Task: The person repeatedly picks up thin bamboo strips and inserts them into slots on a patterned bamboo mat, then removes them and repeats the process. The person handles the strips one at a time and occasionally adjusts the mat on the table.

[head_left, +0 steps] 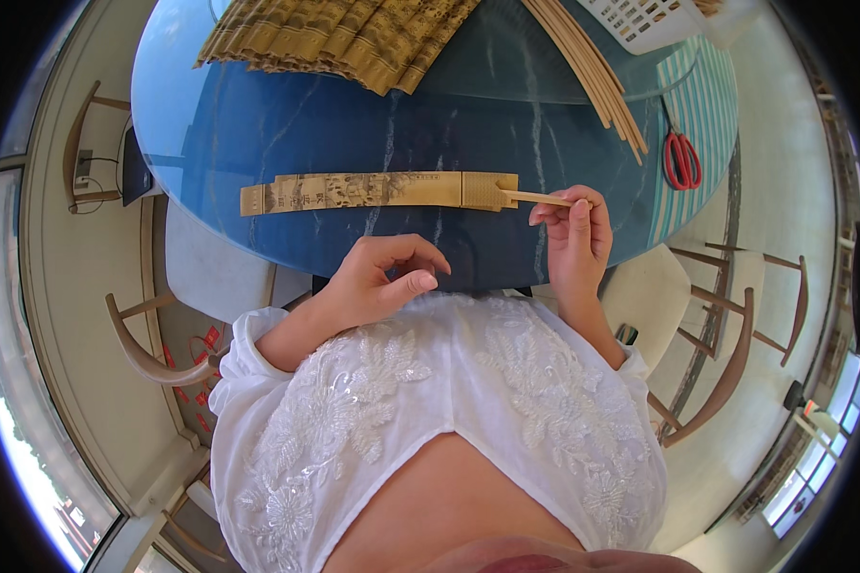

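A long brown paper chopstick sleeve (368, 191) with dark printing lies crosswise on the blue table. My right hand (581, 239) pinches a pair of light wooden chopsticks (537, 198) between thumb and fingers, just right of the sleeve. Their other ends run into the sleeve's right end, and the paper hides how far they reach inside. Below the sleeve, near the table's front edge, my left hand (382, 272) hovers with nothing in it. Its fingers are bent, the thumb apart from the index finger, and it does not touch the sleeve.
Many similar sleeves (339, 43) are piled at the far left of the table (449, 124). Loose wooden sticks (588, 67) lie at the far right, beside a white perforated basket (640, 21). Red-handled scissors (681, 160) rest by a striped cloth (702, 124). Chairs surround the table.
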{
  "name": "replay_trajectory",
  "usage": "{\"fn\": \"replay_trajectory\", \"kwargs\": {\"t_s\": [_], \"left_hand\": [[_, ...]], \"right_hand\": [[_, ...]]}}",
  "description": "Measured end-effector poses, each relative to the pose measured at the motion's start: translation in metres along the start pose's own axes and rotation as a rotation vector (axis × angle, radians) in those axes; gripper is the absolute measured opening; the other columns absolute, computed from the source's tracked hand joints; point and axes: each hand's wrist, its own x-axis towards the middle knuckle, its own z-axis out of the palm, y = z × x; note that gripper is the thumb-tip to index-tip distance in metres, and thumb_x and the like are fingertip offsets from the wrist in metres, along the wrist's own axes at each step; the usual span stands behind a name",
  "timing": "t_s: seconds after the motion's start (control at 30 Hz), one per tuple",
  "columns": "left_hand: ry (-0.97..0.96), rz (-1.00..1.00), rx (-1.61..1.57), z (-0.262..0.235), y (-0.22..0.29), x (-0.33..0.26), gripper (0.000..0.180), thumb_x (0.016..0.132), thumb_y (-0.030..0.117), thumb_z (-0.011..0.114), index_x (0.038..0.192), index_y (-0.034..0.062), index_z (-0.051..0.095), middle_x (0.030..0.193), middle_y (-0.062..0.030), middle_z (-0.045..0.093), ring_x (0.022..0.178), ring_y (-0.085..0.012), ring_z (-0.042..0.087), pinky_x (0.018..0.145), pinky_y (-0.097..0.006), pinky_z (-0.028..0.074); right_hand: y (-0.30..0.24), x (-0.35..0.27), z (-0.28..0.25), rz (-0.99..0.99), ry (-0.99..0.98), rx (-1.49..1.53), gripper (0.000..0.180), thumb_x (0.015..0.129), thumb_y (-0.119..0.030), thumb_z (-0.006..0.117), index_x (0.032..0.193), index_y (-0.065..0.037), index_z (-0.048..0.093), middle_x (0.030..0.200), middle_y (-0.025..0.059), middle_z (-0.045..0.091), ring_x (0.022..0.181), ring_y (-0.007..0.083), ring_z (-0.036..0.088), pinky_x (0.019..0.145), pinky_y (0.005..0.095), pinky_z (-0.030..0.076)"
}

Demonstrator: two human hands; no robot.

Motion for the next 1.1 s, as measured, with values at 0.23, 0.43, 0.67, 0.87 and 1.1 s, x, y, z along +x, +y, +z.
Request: {"fn": "replay_trajectory", "kwargs": {"t_s": [0.23,0.43,0.67,0.87,1.1], "left_hand": [[0.408,-0.020,-0.530,-0.002,-0.026,0.005,0.039,0.098,0.028,0.039,0.086,-0.0023,0.060,0.078,-0.0104,0.062,0.062,-0.0122,0.055,0.055,-0.024,0.044],[0.358,-0.016,-0.500,0.002,-0.025,0.011,0.038,0.097,0.027,0.042,0.083,-0.0028,0.061,0.078,-0.0115,0.064,0.061,-0.0121,0.054,0.056,-0.024,0.045],[0.390,0.052,-0.475,-0.001,-0.026,0.008,0.036,0.097,0.025,0.043,0.082,-0.0031,0.062,0.077,-0.0118,0.064,0.061,-0.0121,0.054,0.056,-0.024,0.045],[0.353,0.057,-0.479,-0.003,-0.031,0.006,0.036,0.097,0.024,0.043,0.082,-0.0031,0.062,0.076,-0.0115,0.064,0.061,-0.0121,0.054,0.056,-0.024,0.045],[0.352,0.040,-0.427,-0.003,-0.032,0.007,0.037,0.097,0.026,0.043,0.085,-0.0031,0.062,0.077,-0.0110,0.064,0.061,-0.0127,0.054,0.056,-0.024,0.045]], "right_hand": [[0.004,-0.003,0.001,0.004,-0.097,0.015,0.021,0.097,-0.015,0.041,0.103,0.002,0.051,0.090,0.0131,0.059,0.080,0.0197,0.058,0.074,0.0329,0.047],[0.017,-0.011,0.013,0.167,-0.124,-0.047,0.025,0.096,-0.016,0.044,0.109,0.004,0.052,0.092,0.0121,0.060,0.081,0.0184,0.058,0.078,0.0322,0.047],[0.016,-0.004,0.014,0.270,-0.190,0.370,0.036,0.095,-0.016,0.045,0.127,0.000,0.045,0.099,0.0099,0.059,0.084,0.0178,0.056,0.078,0.0315,0.047],[0.020,0.002,0.008,0.449,-0.233,0.565,0.035,0.092,-0.016,0.051,0.124,-0.001,0.049,0.096,0.0098,0.059,0.083,0.0189,0.056,0.078,0.0316,0.047],[0.017,0.005,0.005,0.582,-0.220,0.380,0.022,0.090,-0.012,0.054,0.106,0.002,0.060,0.086,0.0118,0.061,0.077,0.0189,0.057,0.072,0.0299,0.048]]}}
